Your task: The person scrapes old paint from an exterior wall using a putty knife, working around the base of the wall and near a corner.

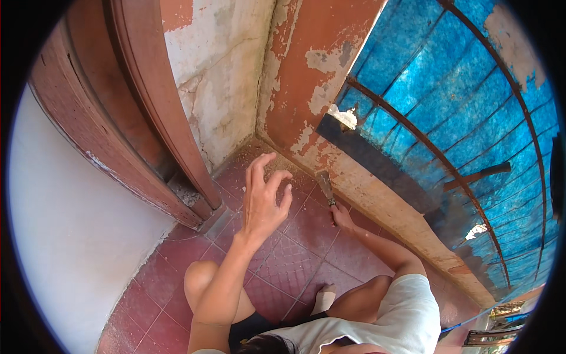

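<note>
Right hand (pixel 340 216) grasps the scraper (pixel 326 187), long axis pointing forward, blade near the floor's (pixel 295 268) edge along the wall (pixel 377 197); left hand (pixel 265 203), farther off, empty, loosely curled.

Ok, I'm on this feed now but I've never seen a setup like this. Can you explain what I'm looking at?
There's no machine here: these are a person's two bare hands. The single picture comes from a wide fisheye camera on that person's head, looking down, so straight edges bend near the rim. Its left is the person's left.

The right hand holds a scraper by its handle, blade pointing toward the base of the peeling wall. Whether the blade touches it, I can't tell. The left hand is raised with its fingers spread and curled, apparently holding nothing.

Below is a red tiled floor, with pale crumbs and dust gathered near the corner.
</note>
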{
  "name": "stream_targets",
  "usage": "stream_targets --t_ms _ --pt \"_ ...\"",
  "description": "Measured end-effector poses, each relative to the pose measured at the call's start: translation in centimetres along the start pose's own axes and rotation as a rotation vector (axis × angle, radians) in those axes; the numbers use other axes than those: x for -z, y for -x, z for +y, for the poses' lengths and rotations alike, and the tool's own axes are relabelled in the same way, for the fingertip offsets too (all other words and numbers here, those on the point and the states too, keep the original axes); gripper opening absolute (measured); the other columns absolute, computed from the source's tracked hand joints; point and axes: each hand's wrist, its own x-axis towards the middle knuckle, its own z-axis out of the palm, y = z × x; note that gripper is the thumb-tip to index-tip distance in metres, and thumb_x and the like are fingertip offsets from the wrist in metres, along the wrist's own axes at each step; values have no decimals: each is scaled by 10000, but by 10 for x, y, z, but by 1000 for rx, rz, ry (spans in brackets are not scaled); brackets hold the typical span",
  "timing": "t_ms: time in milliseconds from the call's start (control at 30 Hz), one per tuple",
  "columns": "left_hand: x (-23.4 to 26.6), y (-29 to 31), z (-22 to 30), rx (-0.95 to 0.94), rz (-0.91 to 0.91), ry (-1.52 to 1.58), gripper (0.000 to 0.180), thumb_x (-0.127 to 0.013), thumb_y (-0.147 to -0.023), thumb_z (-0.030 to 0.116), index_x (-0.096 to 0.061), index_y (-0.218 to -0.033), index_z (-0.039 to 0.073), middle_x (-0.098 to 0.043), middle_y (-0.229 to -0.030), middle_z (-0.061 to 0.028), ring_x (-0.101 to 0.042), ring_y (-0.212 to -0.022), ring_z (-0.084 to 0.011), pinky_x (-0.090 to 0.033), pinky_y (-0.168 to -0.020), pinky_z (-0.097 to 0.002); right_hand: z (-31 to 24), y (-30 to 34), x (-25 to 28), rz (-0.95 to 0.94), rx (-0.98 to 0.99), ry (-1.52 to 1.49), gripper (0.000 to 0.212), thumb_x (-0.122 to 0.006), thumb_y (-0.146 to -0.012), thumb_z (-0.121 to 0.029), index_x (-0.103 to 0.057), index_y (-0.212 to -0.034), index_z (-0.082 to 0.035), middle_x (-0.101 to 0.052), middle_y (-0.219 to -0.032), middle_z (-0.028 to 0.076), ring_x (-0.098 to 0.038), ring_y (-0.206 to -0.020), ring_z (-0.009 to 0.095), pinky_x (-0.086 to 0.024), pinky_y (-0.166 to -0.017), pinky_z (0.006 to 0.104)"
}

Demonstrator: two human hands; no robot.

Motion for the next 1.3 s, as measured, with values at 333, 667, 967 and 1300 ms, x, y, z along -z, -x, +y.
stream_targets --t_ms 333,667,967,1300 --pt "-28 -11 -4 49 20 207 194 -657 -748 49 -635 -940 68 -427 -1252 -140 -422 -1162 -325 -424 -924 -394 -271 -40 -52 238 777 -238 330 -395 -1014 -304 -461 -913 3 -486 -583 30 -478 -416 105 -386 -364 260" --pt "-22 -11 -40 170 -61 179 188 -669 -742 65 -627 -925 77 -427 -1254 -157 -404 -1174 -362 -336 -1001 -456 -265 -108 -84 589 780 -292 360 -456 -992 -331 -467 -829 -9 -504 -545 64 -495 -402 134 -380 -380 300" --pt "-16 -9 -54 209 -76 168 190 -671 -747 78 -617 -929 73 -438 -1252 -168 -397 -1192 -373 -329 -1006 -456 -252 -73 -127 502 666 -437 309 -441 -995 -316 -477 -878 -32 -504 -570 49 -508 -443 125 -392 -399 286" --pt "-9 -12 -41 173 -61 81 165 -667 -765 96 -609 -918 73 -446 -1255 -166 -408 -1193 -361 -326 -1003 -451 -141 -36 -126 387 662 205 335 -514 -910 -218 -515 -1227 -108 -614 -726 225 -608 -701 424 -463 -623 500"
